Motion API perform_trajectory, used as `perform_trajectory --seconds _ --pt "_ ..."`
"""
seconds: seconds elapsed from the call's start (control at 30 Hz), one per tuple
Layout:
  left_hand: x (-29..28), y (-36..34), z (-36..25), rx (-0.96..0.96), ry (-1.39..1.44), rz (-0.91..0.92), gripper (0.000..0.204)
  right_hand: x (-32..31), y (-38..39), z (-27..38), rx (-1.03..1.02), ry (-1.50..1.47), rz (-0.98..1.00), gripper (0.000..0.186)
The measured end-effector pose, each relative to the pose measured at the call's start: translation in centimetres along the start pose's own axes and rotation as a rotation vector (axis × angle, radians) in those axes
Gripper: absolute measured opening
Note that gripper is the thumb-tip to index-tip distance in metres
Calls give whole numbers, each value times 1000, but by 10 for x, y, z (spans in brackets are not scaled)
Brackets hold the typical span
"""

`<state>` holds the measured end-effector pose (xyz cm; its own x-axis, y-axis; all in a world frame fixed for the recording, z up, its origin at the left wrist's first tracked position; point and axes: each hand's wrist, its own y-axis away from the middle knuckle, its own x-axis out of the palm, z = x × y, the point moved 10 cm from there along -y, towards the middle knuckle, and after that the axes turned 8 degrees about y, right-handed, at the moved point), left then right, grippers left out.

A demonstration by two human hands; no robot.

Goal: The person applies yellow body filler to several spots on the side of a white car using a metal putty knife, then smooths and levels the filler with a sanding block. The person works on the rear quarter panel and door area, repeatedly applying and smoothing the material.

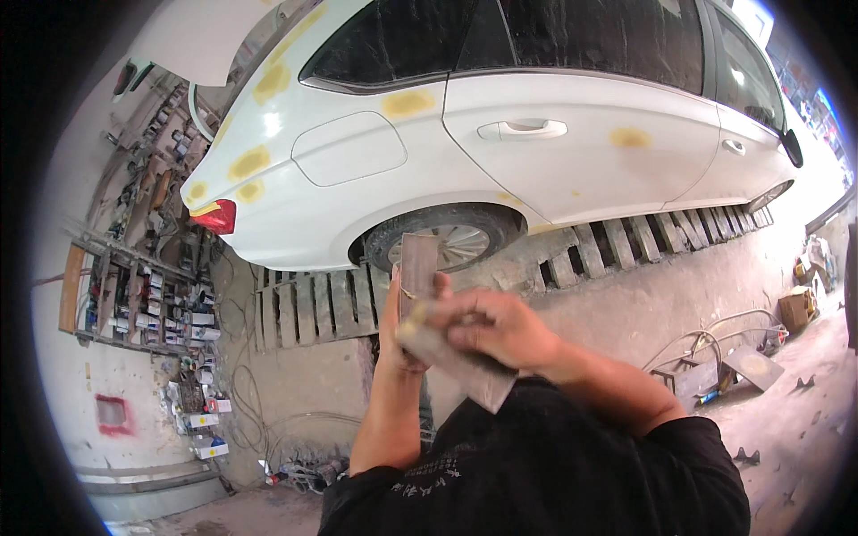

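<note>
In front of my chest, my left hand (391,332) holds a flat grey-brown putty scraper (418,261) upright, its broad end pointing at the car's rear wheel. Closed around a second scraper (472,371) is my right hand (500,327), slightly blurred; this blade slants down to the right across my left hand. Yellowish putty (413,320) shows where the two tools cross, and I cannot tell whether they touch. Beyond my hands stands a white car (357,210) with several yellow patches, one of them a putty patch (408,103) above the fuel flap.
The rear wheel (460,234) is just past my hands, beside slatted floor grating (308,308). Cluttered shelves (152,290) line the left wall. Hoses (255,420) lie on the floor at left. A metal frame (693,375) and a cardboard box (795,310) sit at right.
</note>
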<state>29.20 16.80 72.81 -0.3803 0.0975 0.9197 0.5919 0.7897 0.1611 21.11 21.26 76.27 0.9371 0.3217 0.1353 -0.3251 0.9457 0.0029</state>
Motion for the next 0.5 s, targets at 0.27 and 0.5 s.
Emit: perform_trajectory --seconds 0.27,0.5 --pt "1 17 5 195 -262 -8 63 -27 -7 24 -86 237 -182 30" --pt "-14 4 7 -29 -9 -92 50 -8 5 11 -47 194 -67 30"
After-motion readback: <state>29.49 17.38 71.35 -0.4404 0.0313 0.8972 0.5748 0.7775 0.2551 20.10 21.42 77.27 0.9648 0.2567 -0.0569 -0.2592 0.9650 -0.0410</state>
